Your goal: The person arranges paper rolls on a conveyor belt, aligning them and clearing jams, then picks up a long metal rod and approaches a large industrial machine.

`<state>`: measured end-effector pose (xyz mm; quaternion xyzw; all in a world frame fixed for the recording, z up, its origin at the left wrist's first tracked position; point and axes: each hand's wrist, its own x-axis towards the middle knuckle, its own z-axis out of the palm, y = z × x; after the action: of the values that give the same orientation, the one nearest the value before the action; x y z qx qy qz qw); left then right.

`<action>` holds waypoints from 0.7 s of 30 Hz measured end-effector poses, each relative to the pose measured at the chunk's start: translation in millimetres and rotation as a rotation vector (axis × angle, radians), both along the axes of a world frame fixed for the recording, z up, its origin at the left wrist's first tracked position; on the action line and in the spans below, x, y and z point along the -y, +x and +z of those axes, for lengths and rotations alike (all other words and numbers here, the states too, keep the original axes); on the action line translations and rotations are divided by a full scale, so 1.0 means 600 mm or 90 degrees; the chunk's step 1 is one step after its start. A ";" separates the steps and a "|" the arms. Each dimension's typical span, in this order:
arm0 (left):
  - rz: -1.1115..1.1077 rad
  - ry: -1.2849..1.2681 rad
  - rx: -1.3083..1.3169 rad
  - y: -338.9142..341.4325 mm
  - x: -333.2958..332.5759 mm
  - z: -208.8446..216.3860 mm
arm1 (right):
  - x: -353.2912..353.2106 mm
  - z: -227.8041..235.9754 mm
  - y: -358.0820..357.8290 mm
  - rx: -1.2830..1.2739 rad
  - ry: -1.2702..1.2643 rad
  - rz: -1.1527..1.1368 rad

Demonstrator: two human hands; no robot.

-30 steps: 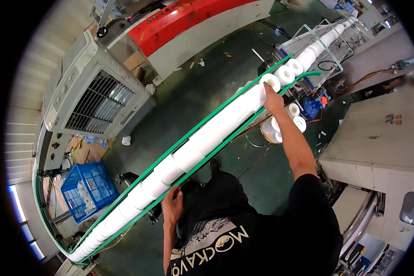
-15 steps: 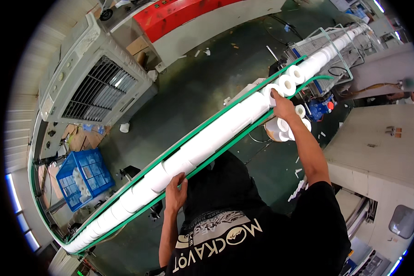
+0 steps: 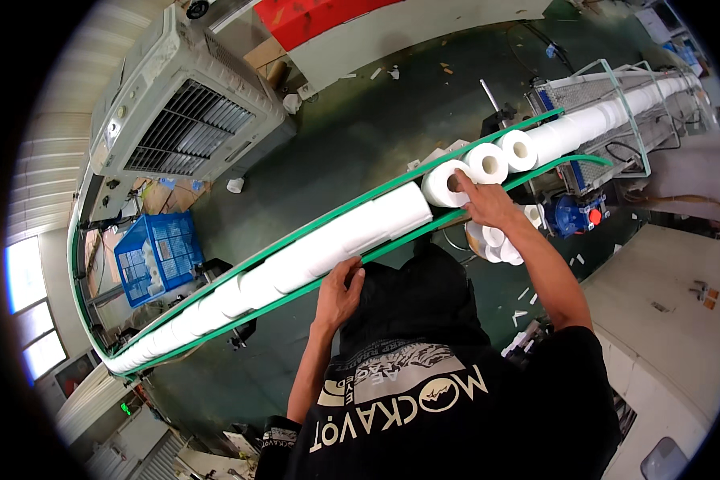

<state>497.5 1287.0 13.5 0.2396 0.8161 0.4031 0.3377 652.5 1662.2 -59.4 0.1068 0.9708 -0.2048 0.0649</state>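
A long row of white paper rolls (image 3: 336, 240) lies end to end on a narrow conveyor between green guide rails (image 3: 256, 308). Right of this row, three rolls show their cores upward. My right hand (image 3: 490, 205) is closed on the nearest of these, a toilet paper roll (image 3: 438, 189), with fingertips at its core hole. Two more upturned rolls (image 3: 486, 164) stand beside it. My left hand (image 3: 340, 293) rests at the near rail, its fingers loosely bent and thumb apart, holding nothing; the fingertips are close to the lying rolls.
More rolls (image 3: 496, 240) sit below the conveyor's near side, by a blue machine part (image 3: 572, 216). A blue crate (image 3: 160, 256) with rolls and a large air cooler (image 3: 192, 128) stand beyond the conveyor. A pale cabinet (image 3: 656, 296) is at right; paper scraps litter the floor.
A gap has opened between the roll in my right hand and the end of the lying row. My left hand sits farther right along the row. The whole view has shifted.
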 end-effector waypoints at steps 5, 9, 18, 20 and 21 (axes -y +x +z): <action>0.048 -0.060 -0.012 0.039 -0.019 0.019 | -0.074 -0.011 0.030 0.061 -0.045 -0.064; 0.090 -0.061 0.009 0.055 -0.011 0.013 | -0.132 -0.001 0.062 -0.003 -0.185 -0.217; -0.049 0.272 0.178 -0.010 -0.203 0.122 | 0.007 0.191 -0.014 -0.255 -0.830 -0.200; -0.053 0.302 0.186 -0.029 -0.223 0.126 | 0.047 0.198 -0.026 -0.269 -0.863 -0.179; -0.048 0.296 0.189 -0.038 -0.226 0.129 | 0.063 0.206 -0.031 -0.260 -0.850 -0.183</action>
<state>474.7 1422.6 90.9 0.2795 0.6339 0.5971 0.4044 633.8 1624.6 64.0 0.1309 0.6069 -0.7783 -0.0944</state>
